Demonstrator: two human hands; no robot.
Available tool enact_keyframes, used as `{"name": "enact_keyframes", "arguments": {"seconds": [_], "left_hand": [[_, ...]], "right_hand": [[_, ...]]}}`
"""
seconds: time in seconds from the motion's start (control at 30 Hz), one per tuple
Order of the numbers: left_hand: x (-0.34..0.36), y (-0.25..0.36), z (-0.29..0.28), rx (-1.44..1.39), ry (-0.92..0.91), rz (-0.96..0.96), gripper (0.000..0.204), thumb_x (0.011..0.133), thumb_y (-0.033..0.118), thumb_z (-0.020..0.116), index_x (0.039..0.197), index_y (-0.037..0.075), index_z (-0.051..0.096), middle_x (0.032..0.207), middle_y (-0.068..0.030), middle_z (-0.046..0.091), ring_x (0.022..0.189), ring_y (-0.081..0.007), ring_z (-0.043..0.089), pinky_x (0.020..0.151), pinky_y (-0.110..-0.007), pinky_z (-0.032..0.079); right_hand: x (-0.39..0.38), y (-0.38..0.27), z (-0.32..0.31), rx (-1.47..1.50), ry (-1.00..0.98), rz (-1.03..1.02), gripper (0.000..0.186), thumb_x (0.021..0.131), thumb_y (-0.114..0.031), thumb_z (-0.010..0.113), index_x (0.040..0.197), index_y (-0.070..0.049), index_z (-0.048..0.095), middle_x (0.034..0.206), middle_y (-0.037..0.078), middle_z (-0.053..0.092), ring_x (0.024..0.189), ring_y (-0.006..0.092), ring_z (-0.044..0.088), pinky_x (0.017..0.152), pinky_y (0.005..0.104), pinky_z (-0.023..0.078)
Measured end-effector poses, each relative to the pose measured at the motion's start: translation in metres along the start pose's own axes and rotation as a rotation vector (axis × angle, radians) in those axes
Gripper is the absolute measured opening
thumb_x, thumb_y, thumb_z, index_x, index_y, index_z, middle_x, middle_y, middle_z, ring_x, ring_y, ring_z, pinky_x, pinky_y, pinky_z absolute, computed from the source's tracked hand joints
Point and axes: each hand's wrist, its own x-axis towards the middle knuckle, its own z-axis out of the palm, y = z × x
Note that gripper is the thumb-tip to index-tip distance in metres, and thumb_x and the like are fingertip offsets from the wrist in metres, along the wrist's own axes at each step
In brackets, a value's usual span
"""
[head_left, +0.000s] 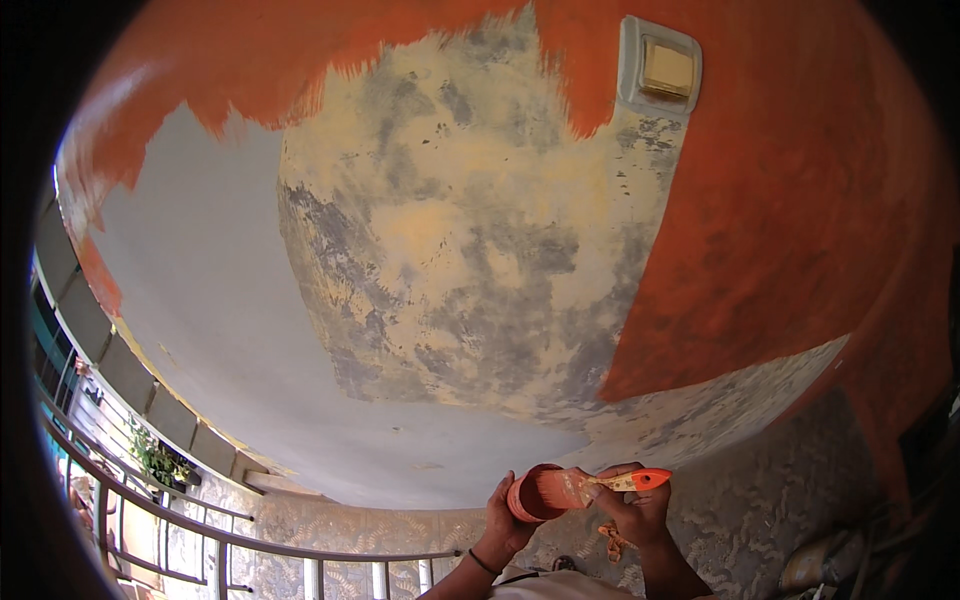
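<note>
My left hand (500, 530) is wrapped round a small paint cup (517, 498) with reddish-orange paint on it, its mouth tilted to the right. In my right hand (640, 512) is a paintbrush (650, 480) with an orange-tipped, paint-spattered handle. Its orange-coated bristles point left, at the mouth of the cup; whether they touch its rim I cannot tell. Both hands are low in front of the wall. Fresh orange paint (770, 250) covers the wall's top and right, with ragged brush edges around a patchy cream-and-grey area (470, 240) and a smooth light-grey area (210, 250).
A wall switch (668, 70) with a pale frame sits at the upper right of the patchy area. At the lower left is a metal ladder (310, 550), with a green plant (155, 455) beyond it. Patterned floor (720, 520) runs below the wall.
</note>
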Motion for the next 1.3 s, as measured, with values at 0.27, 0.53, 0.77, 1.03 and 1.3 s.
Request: {"name": "enact_keyframes", "arguments": {"seconds": [0.27,0.53,0.77,1.03,1.3], "left_hand": [[0.003,-0.001,-0.006,-0.016,-0.04,0.002,0.07,0.115,0.056,0.031,0.151,0.003,0.058,0.151,-0.019,0.064,0.141,-0.0382,0.059,0.12,-0.059,0.045],[0.008,-0.002,-0.013,-0.006,-0.029,-0.007,0.069,0.115,0.056,0.03,0.151,0.004,0.058,0.151,-0.0185,0.064,0.143,-0.0375,0.058,0.12,-0.058,0.046],[0.004,0.001,-0.006,-0.05,-0.001,-0.017,0.067,0.116,0.054,0.031,0.151,0.004,0.057,0.151,-0.0168,0.063,0.142,-0.0364,0.058,0.12,-0.057,0.045],[0.003,0.005,-0.001,-0.022,-0.032,0.002,0.065,0.116,0.054,0.032,0.152,0.007,0.057,0.153,-0.0153,0.062,0.142,-0.0347,0.058,0.117,-0.056,0.047],[-0.006,0.013,0.014,-0.061,-0.008,0.031,0.058,0.116,0.053,0.035,0.148,0.011,0.059,0.148,-0.0156,0.063,0.137,-0.0354,0.06,0.111,-0.057,0.052]], "right_hand": [[0.001,-0.004,0.0,-0.039,-0.04,-0.011,0.014,0.094,0.002,0.081,0.106,0.004,0.074,0.092,0.008,0.078,0.082,0.0092,0.071,0.075,0.0278,0.058],[0.005,0.002,-0.004,-0.019,-0.102,-0.082,0.017,0.093,0.004,0.082,0.107,0.004,0.072,0.106,0.014,0.079,0.093,0.0132,0.075,0.081,0.031,0.063],[0.009,-0.001,-0.005,-0.048,-0.121,-0.114,0.016,0.089,0.008,0.083,0.097,0.006,0.069,0.112,0.022,0.078,0.104,0.0258,0.079,0.091,0.0388,0.063],[0.013,0.004,-0.001,-0.024,-0.004,-0.248,0.018,0.092,0.004,0.082,0.101,0.005,0.066,0.104,0.021,0.079,0.089,0.0193,0.078,0.078,0.0347,0.065],[0.02,0.002,0.004,0.281,0.23,0.061,0.017,0.097,-0.009,0.079,0.1,0.002,0.065,0.089,0.018,0.076,0.062,0.0216,0.073,0.054,0.0329,0.061]]}}
